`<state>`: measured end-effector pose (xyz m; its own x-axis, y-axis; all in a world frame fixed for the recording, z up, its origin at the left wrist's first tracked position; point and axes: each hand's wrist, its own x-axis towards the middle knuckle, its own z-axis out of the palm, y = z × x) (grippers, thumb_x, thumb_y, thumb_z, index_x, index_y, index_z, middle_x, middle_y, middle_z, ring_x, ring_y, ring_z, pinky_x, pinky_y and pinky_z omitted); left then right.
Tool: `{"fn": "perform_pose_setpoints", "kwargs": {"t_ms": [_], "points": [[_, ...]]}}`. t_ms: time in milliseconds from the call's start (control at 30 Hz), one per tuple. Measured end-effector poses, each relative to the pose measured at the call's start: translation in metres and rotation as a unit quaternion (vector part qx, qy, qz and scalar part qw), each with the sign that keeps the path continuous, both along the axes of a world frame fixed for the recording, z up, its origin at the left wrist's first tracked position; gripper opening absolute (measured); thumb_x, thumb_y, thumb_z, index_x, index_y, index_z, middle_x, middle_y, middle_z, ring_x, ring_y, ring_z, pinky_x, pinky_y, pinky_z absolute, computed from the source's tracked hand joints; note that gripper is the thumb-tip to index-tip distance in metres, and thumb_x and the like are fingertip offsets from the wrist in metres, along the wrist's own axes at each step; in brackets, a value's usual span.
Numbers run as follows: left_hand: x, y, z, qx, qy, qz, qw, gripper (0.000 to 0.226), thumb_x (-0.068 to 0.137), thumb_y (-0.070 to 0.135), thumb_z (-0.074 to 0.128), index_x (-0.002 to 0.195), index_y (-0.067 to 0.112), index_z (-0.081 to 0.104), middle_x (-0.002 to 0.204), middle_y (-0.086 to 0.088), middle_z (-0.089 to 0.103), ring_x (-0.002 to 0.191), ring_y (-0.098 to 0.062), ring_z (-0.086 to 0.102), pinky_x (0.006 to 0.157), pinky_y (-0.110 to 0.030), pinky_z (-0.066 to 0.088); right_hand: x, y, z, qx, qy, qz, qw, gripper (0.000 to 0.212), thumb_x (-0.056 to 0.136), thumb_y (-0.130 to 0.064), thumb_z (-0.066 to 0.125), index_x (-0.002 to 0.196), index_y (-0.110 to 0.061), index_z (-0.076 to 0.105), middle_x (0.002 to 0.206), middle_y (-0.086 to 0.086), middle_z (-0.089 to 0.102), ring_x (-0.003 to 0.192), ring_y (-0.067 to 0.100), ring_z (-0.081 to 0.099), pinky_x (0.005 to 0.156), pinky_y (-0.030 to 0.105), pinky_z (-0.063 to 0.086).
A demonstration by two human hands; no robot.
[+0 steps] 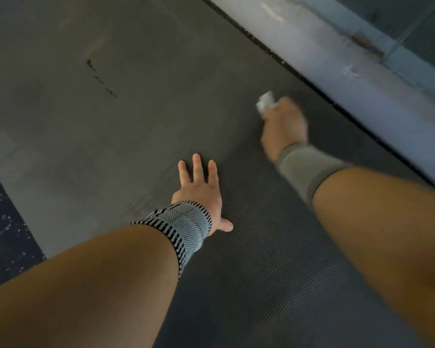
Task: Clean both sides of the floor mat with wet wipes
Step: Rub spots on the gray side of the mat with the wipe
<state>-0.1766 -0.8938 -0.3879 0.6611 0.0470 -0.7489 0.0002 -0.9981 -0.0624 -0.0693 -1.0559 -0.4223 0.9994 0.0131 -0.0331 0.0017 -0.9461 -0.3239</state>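
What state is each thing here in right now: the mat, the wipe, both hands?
floor mat: lying flat and unrolled, ribbed near the person, with three small dark marks farther off.
wet wipe: crumpled, held against the mat near its far edge.
right hand: blurred, gripping the wipe.
left hand: pressed flat on the mat, fingers straight and spread.

A single wide-angle head-worn view looks forward and steeply down from above the person's own forearms, which enter from the bottom edge and reach away toward the middle of the frame. It sits close over the dark grey ribbed rubber floor mat (249, 272), which fills most of the frame and runs from lower right to upper left. A pale grey concrete ledge (337, 59) crosses the upper right corner and a speckled dark floor (3, 222) shows at the left edge.
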Motion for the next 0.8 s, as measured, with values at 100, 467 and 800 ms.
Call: {"fn": "perform_pose_setpoints", "kwargs": {"t_ms": [100,467,800], "points": [[0.000,-0.003,0.002,-0.009,0.006,0.006,1.000,0.139,0.066,0.060,0.078,0.147,0.018,-0.028,0.152,-0.007,-0.037,0.141,-0.039,-0.028,0.110,-0.048,0.035,-0.061,0.047,0.002,0.068,0.059,0.143,0.986,0.027,0.089,-0.007,0.043,0.109,-0.008,0.061,0.100,0.010,0.051,0.093,0.030,0.050,0.069,0.032,0.033],[0.004,-0.003,-0.001,0.001,-0.002,-0.025,1.000,0.142,0.065,0.063,0.077,0.147,0.014,-0.028,0.153,-0.015,-0.034,0.141,-0.046,-0.022,0.109,-0.052,0.033,-0.130,0.025,0.026,0.178,0.003,-0.183,0.967,0.025,0.093,-0.016,0.052,0.113,-0.019,0.067,0.098,-0.005,0.055,0.086,0.013,0.054,0.075,0.028,0.047],[-0.011,0.078,0.047,-0.262,-0.013,0.085,0.961,0.057,0.099,0.053,0.038,0.120,0.008,0.065,0.124,-0.010,0.063,0.116,-0.028,0.057,0.100,-0.034,0.042,-0.200,0.104,0.078,0.277,0.051,-0.302,0.911,0.022,0.088,-0.025,0.061,0.107,-0.027,0.071,0.083,-0.015,0.061,0.080,0.010,0.062,0.074,0.024,0.050]]}}
